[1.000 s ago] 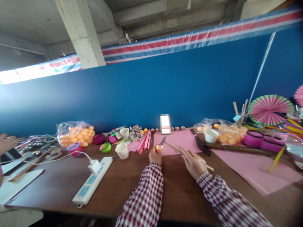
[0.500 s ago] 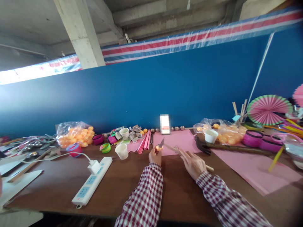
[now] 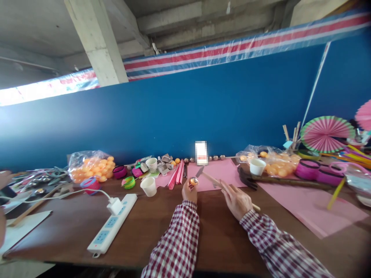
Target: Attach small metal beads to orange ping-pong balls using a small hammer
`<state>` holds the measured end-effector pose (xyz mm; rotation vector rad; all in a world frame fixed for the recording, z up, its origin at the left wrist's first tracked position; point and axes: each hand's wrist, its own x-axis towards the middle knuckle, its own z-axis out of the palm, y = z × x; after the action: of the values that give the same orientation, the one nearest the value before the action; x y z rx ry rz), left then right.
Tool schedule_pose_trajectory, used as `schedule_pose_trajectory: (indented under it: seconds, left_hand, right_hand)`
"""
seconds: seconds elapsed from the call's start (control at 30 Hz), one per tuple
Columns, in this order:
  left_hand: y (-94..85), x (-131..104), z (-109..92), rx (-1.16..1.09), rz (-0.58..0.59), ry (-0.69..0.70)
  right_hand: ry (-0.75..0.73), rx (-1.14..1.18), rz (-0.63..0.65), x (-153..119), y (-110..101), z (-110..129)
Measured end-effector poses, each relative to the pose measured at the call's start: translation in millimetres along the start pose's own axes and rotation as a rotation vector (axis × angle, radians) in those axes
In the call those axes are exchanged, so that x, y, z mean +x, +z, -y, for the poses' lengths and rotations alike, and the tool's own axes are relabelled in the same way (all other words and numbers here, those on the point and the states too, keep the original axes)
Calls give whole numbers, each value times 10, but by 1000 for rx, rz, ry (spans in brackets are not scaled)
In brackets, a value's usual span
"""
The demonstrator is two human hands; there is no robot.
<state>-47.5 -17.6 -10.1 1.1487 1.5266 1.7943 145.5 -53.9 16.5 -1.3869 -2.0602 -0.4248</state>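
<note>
You are turning the things in your left hand a little: the dark blade is leaning further to the right than 0.5 s ago, and the shiny ball is showing more of its mirror-like surface above your fingers. That hand is curling around the ball, and the blade is rising just past it (how your fingers are gripping its lower end is staying hidden).

Your right hand is keeping its hold on the wooden stick, palm down, with the rear end of the stick poking out near your wrist. The far tip is sitting slightly higher than 0.5 s ago, just beside the blade; whether the 2 are touching, I cannot tell. For the work in hand, this is looking like a small adjustment, since both hands are staying loaded and neither is letting go.

The tip is crossing in front of the pink sheet, with the row of metal balls lying behind it. A white cup is standing to the left of your hands. At the far left edge, a co-worker's hand is coming back into view, well apart from yours.
</note>
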Motion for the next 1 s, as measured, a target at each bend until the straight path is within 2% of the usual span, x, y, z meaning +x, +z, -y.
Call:
schedule_pose_trajectory:
  seconds: [0.4,1.0]
  left_hand:
    - [3,-23,35,-36,31,25]
    - [30,-14,6,-37,-12,-57]
  right_hand:
    - [-15,-12,-10,3,-12,1]
    - [7,21,5,5,-43,8]
